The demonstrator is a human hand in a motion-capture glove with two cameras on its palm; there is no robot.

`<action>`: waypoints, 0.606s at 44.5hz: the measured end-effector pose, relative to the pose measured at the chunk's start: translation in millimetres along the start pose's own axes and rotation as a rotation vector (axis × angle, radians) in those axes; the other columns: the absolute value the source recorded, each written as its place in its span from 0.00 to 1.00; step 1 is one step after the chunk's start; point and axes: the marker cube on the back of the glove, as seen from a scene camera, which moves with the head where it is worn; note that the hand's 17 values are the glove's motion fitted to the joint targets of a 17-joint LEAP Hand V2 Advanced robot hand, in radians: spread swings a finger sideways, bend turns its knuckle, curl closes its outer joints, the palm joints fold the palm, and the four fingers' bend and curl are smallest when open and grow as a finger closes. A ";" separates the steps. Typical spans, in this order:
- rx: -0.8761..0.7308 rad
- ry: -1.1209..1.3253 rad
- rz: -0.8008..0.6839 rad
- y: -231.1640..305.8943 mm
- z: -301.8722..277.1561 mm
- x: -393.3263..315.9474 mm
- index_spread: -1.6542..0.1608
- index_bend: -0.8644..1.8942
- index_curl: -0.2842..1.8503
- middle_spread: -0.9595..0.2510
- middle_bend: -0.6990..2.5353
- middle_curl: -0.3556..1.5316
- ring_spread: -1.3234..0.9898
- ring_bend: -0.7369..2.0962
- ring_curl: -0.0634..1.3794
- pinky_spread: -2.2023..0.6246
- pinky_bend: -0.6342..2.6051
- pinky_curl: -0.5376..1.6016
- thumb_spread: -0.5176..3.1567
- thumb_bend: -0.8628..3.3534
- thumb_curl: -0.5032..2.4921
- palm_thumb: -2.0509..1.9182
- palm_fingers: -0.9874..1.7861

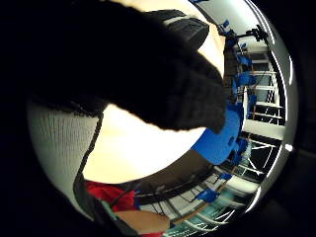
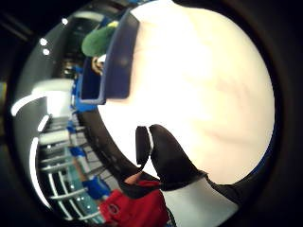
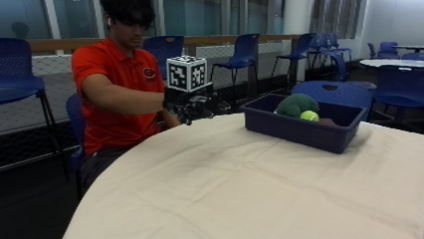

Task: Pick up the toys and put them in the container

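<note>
A person in a red polo shirt (image 3: 116,74) sits at the far edge of a round table under a cream cloth (image 3: 265,189), the black-gloved right hand (image 3: 192,107) raised above that edge. From where I stand the hand looks a little curled, and the palm views show dark gloved fingers (image 1: 163,84) bent across bare cloth with nothing between them, so I judge it holds nothing; how far it is spread I cannot tell exactly.

The dark blue rectangular plastic container (image 3: 305,129) sits on the cloth toward the table's far right edge, well apart from the hand and off to the person's left. In it lie a green plush toy (image 3: 296,105), a yellow-green tennis ball (image 3: 309,116) touching the plush, and something brownish beside them that I cannot make out. The container's long axis runs roughly from the hand's side outward to the table's right edge, with one short end nearest the hand.

No toy shows on the open cloth between hand and container, nor on the near part of the table. So the toys in sight are already inside, and the job looks finished or close to it. If anything is left, it lies out of my sight, and the gloved hand is the nearer one to reach it.
</note>
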 end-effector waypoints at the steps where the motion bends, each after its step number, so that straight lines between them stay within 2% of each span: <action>1: 0.002 -0.001 0.003 3.2 -0.7 3.3 0.73 0.37 0.25 0.77 0.25 0.30 0.60 0.31 0.19 0.83 0.57 0.41 0.46 0.20 0.27 0.51 0.27; 27: -0.033 0.032 0.089 50.2 -1.4 42.9 0.73 0.37 0.26 0.77 0.25 0.29 0.60 0.31 0.17 0.83 0.56 0.40 0.46 0.20 0.26 0.51 0.28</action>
